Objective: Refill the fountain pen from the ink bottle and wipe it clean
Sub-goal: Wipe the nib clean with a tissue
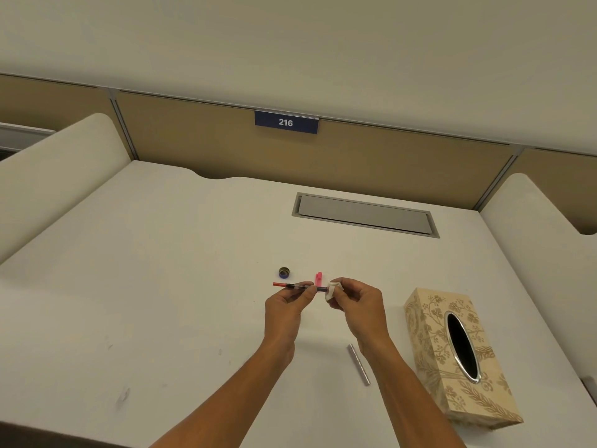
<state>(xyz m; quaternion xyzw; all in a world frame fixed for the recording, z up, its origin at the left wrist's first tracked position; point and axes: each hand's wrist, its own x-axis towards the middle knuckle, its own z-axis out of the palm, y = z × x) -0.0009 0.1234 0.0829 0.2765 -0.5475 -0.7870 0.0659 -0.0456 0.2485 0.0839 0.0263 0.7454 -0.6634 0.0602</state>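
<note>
Fountain pen (298,286) held level above the white desk (161,286), slim, with a red end pointing left and a dark, partly see-through middle. Pinched at mid-length by thumb and fingers of the left hand (284,305). Right end wrapped in a small crumpled white tissue (334,291), clamped there by curled fingers of the right hand (358,305). Just behind, a pink plastic piece (319,278) and a small round dark cap (284,272) lying on the desk. Nearer, a thin silvery metal barrel (359,364) flat beside a beige floral-patterned tissue box (452,357) with an oval metal-rimmed slot.
</note>
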